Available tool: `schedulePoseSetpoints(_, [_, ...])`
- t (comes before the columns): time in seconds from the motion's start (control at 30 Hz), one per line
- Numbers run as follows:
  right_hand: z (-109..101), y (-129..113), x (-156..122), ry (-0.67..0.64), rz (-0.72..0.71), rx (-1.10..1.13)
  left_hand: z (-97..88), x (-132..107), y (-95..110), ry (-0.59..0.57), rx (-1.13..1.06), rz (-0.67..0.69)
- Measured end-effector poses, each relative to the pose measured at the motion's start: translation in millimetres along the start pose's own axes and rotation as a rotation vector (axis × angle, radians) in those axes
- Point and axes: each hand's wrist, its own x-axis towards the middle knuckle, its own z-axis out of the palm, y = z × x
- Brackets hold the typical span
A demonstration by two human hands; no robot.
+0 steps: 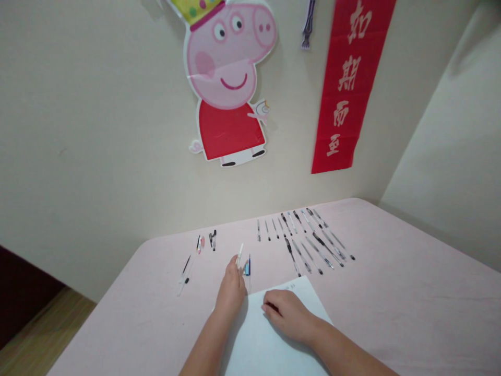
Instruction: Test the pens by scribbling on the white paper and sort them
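My left hand (230,290) is closed round a white pen barrel (240,255) that sticks up past its fingers, at the upper left corner of a white sheet of paper (270,339). A blue-tipped pen part (248,267) lies just right of that hand. On the paper rests my right hand (287,313), fingers curled, with a small dark piece showing under the fingertips that I cannot name. Both hands are on a pink table (391,303).
Several pens (313,240) lie in rows at the table's far side, right of centre. More pens and parts lie at the left: a long pair (185,271), a reddish one (200,244) and a dark pair (213,239). Cartoon pig cutout (230,78) and red banner (348,83) hang on the wall.
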Motion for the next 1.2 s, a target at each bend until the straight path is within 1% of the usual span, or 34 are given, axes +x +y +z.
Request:
schedulePoseSetpoints(0.1, [0.3,0.3,0.6,0.007,0.0,-0.004,-8.0,-3.1,13.8,-0.181,0.108,-0.098])
schedulePoseSetpoints(0.17, [0.4,0.6,1.1,0.008,0.001,-0.009,-12.8,-4.8,21.8,-0.245,0.222,-0.134])
schedulePoseSetpoints(0.27, [0.1,0.7,1.5,0.001,0.009,-0.013,-14.8,-5.7,29.1,-0.276,0.345,-0.114])
schedulePoseSetpoints(0.4, [0.3,1.2,1.5,0.006,0.014,-0.005,-10.8,-4.5,33.6,-0.298,0.433,-0.09])
schedulePoseSetpoints(0.6, [4.4,5.3,1.6,0.051,-0.003,0.051,-9.0,-4.0,33.6,-0.306,0.428,-0.078])
schedulePoseSetpoints(0.73, [8.4,9.8,3.6,0.116,0.0,0.141,-7.8,-3.4,28.6,-0.262,0.364,-0.066])
schedulePoseSetpoints(0.8, [9.4,12.1,6.0,0.168,0.023,0.215,-5.6,-2.2,25.1,-0.241,0.281,-0.052])
schedulePoseSetpoints(0.9, [7.8,15.9,10.9,0.289,0.086,0.39,-0.7,-0.3,20.3,-0.246,0.034,-0.019])
schedulePoseSetpoints(1.0, [3.5,19.3,15.2,0.399,0.164,0.658,3.6,-0.3,17.4,-0.276,-0.238,-0.019])
schedulePoseSetpoints(1.1, [1.0,21.3,17.3,0.41,0.238,0.944,5.9,-2.3,16.8,-0.318,-0.35,-0.009])
schedulePoseSetpoints(1.2, [2.3,22.8,18.0,0.38,0.292,1.076,6.3,-3.6,16.6,-0.347,-0.342,0.023])
